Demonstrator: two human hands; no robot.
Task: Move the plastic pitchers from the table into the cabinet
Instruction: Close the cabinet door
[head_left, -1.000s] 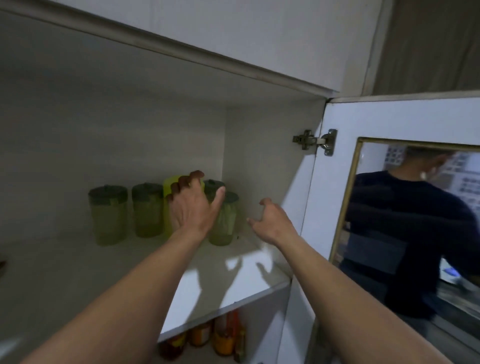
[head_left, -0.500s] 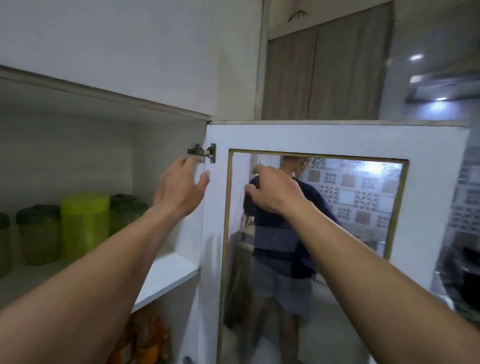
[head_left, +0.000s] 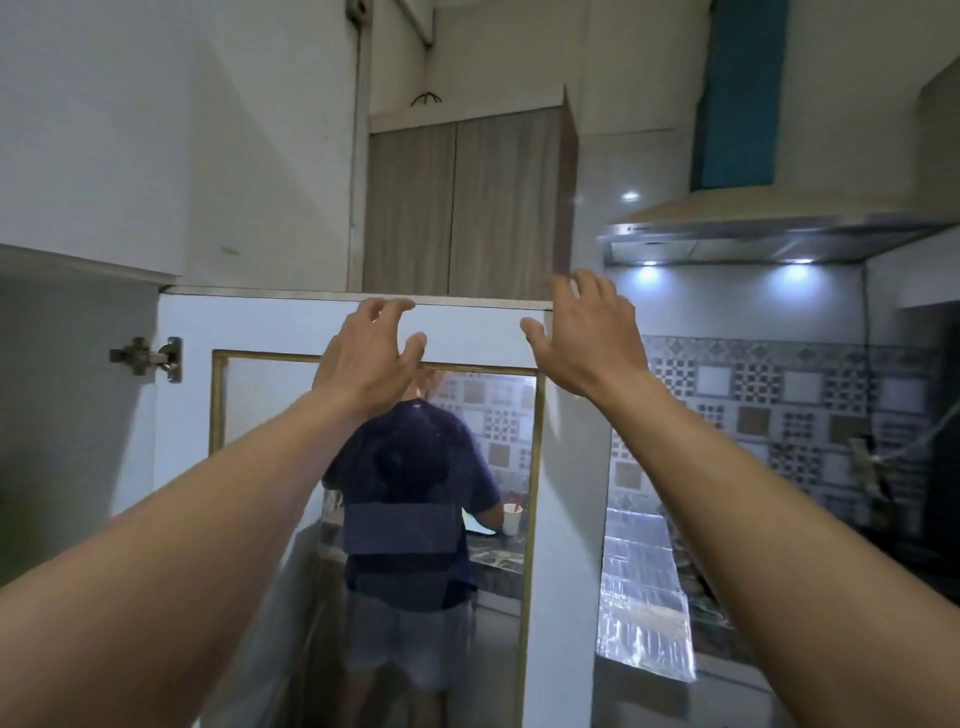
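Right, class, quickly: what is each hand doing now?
Left hand: open, empty, at the cabinet door.
Right hand: open, empty.

Dim cool indoor light, bright range hood (head_left: 769, 239) spotlights flaring, wide-angle bending at edges, slight softness throughout

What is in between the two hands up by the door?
In the head view, only the bare white top strip of the cabinet door lies between the left hand and the right hand. Both hands are open and empty.
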